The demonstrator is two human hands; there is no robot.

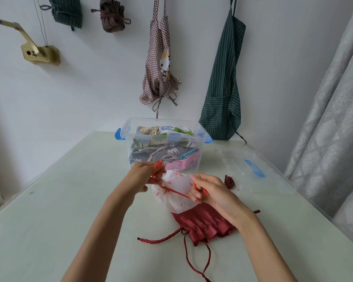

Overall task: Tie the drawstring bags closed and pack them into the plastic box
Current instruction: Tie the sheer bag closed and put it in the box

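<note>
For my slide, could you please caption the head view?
Both hands pull a white bag's red cord before the box.

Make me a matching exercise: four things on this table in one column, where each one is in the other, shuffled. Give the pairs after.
Things:
1. white bag
2. dark red bag
3. plastic box
4. lid

Places:
A. flat on the table, right of the box
B. held up between the left hand and right hand by its red cord
C. at the table's far edge, with bags inside
D. lying on the table under the right wrist

Pairs: 1-B, 2-D, 3-C, 4-A
</note>
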